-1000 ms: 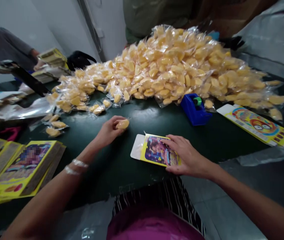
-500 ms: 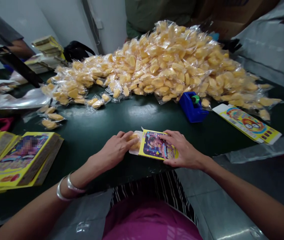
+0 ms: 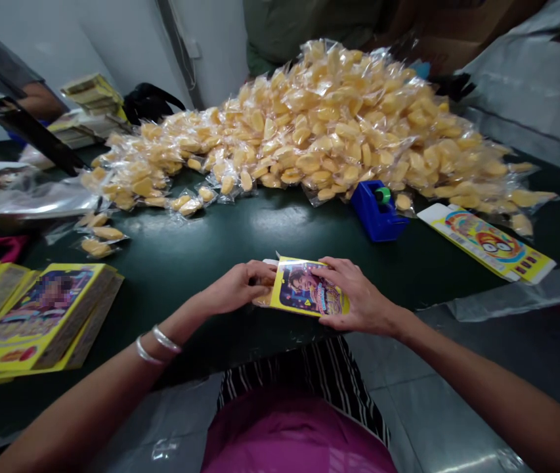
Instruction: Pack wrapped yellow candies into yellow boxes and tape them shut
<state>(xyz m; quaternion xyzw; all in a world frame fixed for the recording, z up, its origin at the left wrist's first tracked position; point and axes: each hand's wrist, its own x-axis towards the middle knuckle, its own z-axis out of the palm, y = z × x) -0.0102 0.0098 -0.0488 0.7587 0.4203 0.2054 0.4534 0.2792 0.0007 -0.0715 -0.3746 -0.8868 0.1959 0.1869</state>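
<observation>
My right hand (image 3: pixel 361 295) is closed around the right part of a small printed yellow box (image 3: pixel 304 286), thumb below and fingers across its front. The box lies tilted near the table's front edge, its open end to the left. At that end my left hand (image 3: pixel 237 286) has its fingers bent on a yellow oval piece in clear wrapping (image 3: pixel 262 300), partly inside the box. The fingers and the box hide most of that piece. Two silver bangles (image 3: pixel 156 345) circle my left wrist.
A large heap of wrapped yellow pieces (image 3: pixel 309 144) spreads along the back. Before it stand a blue tape dispenser (image 3: pixel 379 211) and, to the right, a flat yellow box (image 3: pixel 486 242). Stacked yellow boxes (image 3: pixel 38 322) lie left. A co-worker's arm (image 3: pixel 38 102) shows far left.
My left hand has shifted slightly, its fingers now more bent at the box's open end. Less of the yellow piece shows outside the box. My right hand keeps its hold.
</observation>
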